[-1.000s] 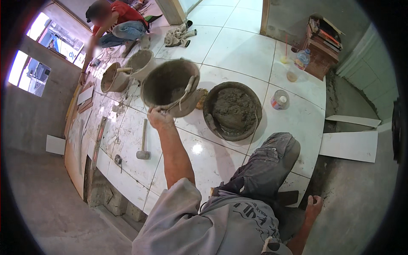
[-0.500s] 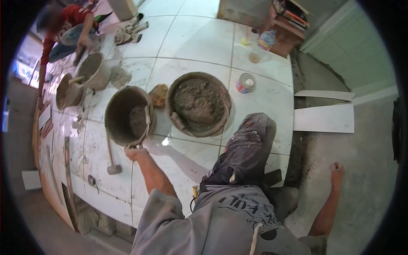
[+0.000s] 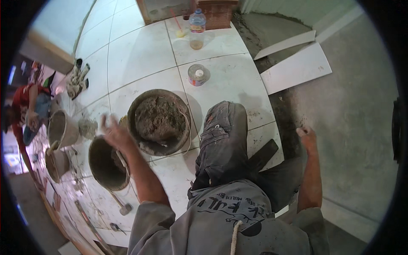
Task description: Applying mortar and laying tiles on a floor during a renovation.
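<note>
My left hand (image 3: 114, 134) is raised above the gap between two dark buckets, fingers apart and slightly blurred, holding nothing. Below it to the left, a bucket (image 3: 100, 163) with a soiled inside stands with its handle over the right side. Just right of my hand, another bucket (image 3: 143, 145) is heaped with grey mortar (image 3: 159, 117). A yellowish-brown lump (image 3: 123, 122) is partly hidden between them. My right hand (image 3: 307, 137) hangs over the dark gap beside the tiles, its fingers curled in with nothing visible in them.
A hammer (image 3: 126, 209) lies by the near bucket. Two more buckets (image 3: 63, 131) stand at left, beside a crouching co-worker (image 3: 29, 106). A cut-off bottle (image 3: 197, 75) and plastic bottle (image 3: 196, 32) stand ahead. White boards (image 3: 297, 70) bridge the gap at right.
My left hand has let go of the soiled bucket and risen toward the mortar bucket. The view has turned right, so the buckets sit further left. My right hand stays curled.
</note>
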{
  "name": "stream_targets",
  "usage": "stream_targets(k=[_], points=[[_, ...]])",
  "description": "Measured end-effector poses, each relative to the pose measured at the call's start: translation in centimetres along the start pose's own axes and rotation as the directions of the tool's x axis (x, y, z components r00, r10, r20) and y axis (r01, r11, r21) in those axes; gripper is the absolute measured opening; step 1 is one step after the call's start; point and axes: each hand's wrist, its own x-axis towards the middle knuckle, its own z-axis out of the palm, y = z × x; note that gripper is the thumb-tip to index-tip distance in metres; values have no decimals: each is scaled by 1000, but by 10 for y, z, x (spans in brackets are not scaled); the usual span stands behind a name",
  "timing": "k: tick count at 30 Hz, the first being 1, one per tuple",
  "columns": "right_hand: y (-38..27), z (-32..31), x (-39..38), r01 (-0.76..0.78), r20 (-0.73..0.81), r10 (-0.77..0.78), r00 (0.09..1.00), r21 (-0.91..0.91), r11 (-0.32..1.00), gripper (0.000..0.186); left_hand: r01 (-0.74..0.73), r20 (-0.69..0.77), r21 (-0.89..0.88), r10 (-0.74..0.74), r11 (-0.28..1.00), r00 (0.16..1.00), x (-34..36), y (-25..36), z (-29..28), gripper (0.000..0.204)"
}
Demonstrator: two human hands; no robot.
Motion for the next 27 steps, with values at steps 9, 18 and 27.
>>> stream_targets(k=[9,18,27], points=[[24,65,-55,-337,105,329,938,64,939,42,290,796,-132,-73,948,601,-141,38,224,32],[75,194,-151,-716,180,694,697,118,688,52,-289,992,106,-82,951,94,-335,-69,324,45],[77,252,-131,-872,293,822,489,134,471,70,-840,989,144,-94,524,111,-414,-128,308,64]])
